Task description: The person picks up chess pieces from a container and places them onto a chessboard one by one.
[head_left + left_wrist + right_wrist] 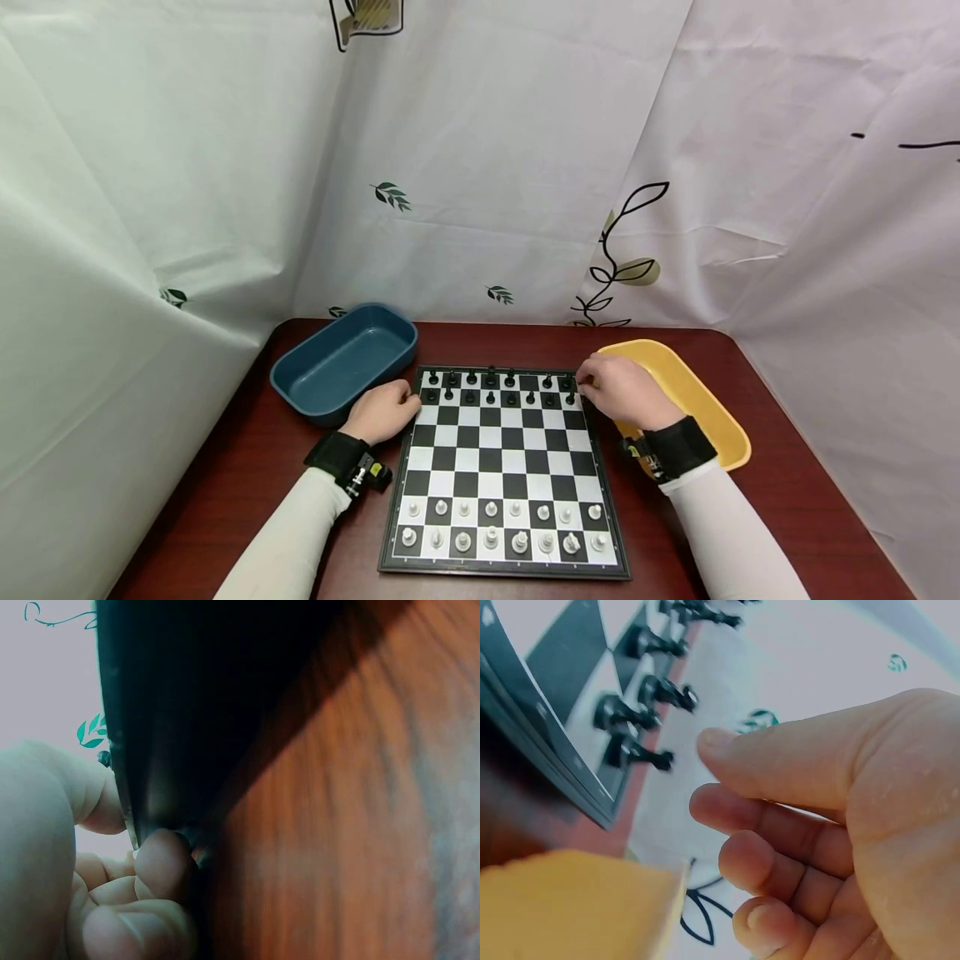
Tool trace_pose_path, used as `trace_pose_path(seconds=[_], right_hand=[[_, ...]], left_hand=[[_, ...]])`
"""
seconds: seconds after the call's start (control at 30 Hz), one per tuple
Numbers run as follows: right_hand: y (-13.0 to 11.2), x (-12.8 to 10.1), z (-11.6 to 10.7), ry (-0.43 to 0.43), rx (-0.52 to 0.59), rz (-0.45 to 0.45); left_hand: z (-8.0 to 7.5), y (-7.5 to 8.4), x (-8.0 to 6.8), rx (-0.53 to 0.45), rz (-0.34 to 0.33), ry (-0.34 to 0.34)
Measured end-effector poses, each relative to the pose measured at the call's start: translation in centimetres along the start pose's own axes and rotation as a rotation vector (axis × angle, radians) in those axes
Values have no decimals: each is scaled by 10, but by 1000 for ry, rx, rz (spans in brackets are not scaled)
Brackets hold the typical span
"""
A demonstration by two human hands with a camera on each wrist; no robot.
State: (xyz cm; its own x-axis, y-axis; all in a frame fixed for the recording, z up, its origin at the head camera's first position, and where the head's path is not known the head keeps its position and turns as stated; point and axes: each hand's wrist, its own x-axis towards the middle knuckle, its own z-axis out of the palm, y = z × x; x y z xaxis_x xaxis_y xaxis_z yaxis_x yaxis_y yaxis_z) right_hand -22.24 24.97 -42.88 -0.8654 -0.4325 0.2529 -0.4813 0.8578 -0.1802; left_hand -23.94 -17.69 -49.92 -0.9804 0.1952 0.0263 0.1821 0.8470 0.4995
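A black-and-white chessboard [502, 460] lies on the table. Black chess pieces [491, 380] stand in two rows at its far side, white chess pieces [491, 525] in two rows at the near side. My left hand [381, 412] grips the board's left edge near the far corner; in the left wrist view the edge runs between thumb [94, 787] and curled fingers [165, 864]. By the far right corner, my right hand [626, 389] holds nothing. Its fingers [746, 862] are loosely bent, and the thumb [780, 761] points toward the nearest black pieces, apart from them.
A blue tray [303, 357] stands left of the board, just beyond my left hand. The yellow tray [708, 408] is at the right, partly under my right hand and wrist. Printed white cloth [480, 167] hangs behind the dark red table [795, 500].
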Motion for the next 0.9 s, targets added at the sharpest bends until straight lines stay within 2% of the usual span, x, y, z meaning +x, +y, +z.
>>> trace_pose_path(seconds=[0.1, 0.3, 0.4, 0.63, 0.9], right_hand=[[6, -1, -10, 14, 14, 16], [22, -4, -22, 69, -19, -14], [29, -7, -27, 64, -11, 4], [41, -15, -36, -53, 51, 95], [58, -26, -39, -227, 90, 121]], left_hand=[[-1, 0, 0, 6, -5, -1], [-2, 1, 0, 2, -14, -1], [-1, 1, -1, -4, -12, 1], [-1, 2, -2, -22, -15, -1], [-2, 2, -1, -27, -6, 1]])
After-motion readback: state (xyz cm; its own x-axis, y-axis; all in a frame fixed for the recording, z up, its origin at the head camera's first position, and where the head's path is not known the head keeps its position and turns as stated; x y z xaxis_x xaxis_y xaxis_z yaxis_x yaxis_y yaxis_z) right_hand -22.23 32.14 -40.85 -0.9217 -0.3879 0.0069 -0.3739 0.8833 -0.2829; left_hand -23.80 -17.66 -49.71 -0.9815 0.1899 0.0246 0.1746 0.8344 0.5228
